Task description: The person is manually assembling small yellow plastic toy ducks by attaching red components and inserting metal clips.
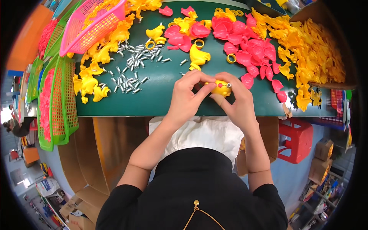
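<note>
Both hands meet over the near edge of the dark green table [161, 103]. My left hand [188, 97] and my right hand [237, 101] together grip a small yellow plastic duck-shaped toy part [221, 89]. A small silver metal pin with a red tip [226, 85] sticks out of the toy near my right fingertips. Just beyond the hands lie another yellow duck part [198, 56], yellow rings [231, 58] and pink shell-shaped plastic pieces [245, 57].
Several small silver metal pins [132, 67] are scattered left of centre, next to yellow duck parts [92, 82]. A pink basket [94, 25] and green baskets [57, 103] stand at the left. A cardboard box of yellow parts [314, 50] sits at the right. A red stool [297, 140] stands below.
</note>
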Action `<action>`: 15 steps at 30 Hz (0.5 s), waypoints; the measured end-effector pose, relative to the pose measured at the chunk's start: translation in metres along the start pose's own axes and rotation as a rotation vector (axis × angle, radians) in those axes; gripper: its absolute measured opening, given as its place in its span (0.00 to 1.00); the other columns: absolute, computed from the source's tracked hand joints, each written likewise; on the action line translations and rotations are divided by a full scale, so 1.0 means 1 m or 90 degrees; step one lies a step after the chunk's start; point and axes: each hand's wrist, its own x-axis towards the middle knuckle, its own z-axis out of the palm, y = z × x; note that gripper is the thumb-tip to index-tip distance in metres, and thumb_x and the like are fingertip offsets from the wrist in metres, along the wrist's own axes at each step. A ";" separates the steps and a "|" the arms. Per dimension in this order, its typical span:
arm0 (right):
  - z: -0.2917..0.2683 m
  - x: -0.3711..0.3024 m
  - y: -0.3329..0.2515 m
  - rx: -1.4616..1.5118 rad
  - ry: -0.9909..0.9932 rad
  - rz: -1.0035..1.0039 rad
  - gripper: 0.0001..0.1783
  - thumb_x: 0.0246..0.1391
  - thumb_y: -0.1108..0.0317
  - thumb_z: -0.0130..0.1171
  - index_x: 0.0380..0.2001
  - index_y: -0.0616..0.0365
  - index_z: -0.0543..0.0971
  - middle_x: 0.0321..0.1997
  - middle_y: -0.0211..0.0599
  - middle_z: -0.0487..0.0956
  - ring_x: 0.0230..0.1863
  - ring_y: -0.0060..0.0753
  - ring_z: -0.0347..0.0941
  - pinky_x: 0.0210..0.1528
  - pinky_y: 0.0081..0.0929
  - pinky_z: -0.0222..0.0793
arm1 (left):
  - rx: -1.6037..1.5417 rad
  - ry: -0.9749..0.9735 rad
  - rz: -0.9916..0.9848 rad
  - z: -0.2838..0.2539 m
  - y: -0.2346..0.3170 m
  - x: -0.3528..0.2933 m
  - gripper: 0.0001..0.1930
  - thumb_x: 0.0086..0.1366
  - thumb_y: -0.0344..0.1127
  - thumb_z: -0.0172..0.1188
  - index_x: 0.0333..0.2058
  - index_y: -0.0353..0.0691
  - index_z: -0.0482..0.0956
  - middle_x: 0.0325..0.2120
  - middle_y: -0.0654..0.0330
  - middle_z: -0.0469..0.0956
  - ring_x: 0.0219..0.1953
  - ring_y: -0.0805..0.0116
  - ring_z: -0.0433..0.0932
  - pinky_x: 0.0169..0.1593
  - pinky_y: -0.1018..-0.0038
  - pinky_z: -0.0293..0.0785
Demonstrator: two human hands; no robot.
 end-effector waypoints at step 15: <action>-0.082 -0.072 -0.026 -0.282 -0.119 0.097 0.22 0.36 0.73 0.65 0.40 0.60 0.77 0.50 0.42 0.74 0.52 0.50 0.68 0.56 0.39 0.63 | 0.576 0.074 0.126 -0.114 0.029 0.043 0.11 0.60 0.34 0.62 0.41 0.40 0.82 0.39 0.57 0.81 0.49 0.57 0.72 0.51 0.65 0.69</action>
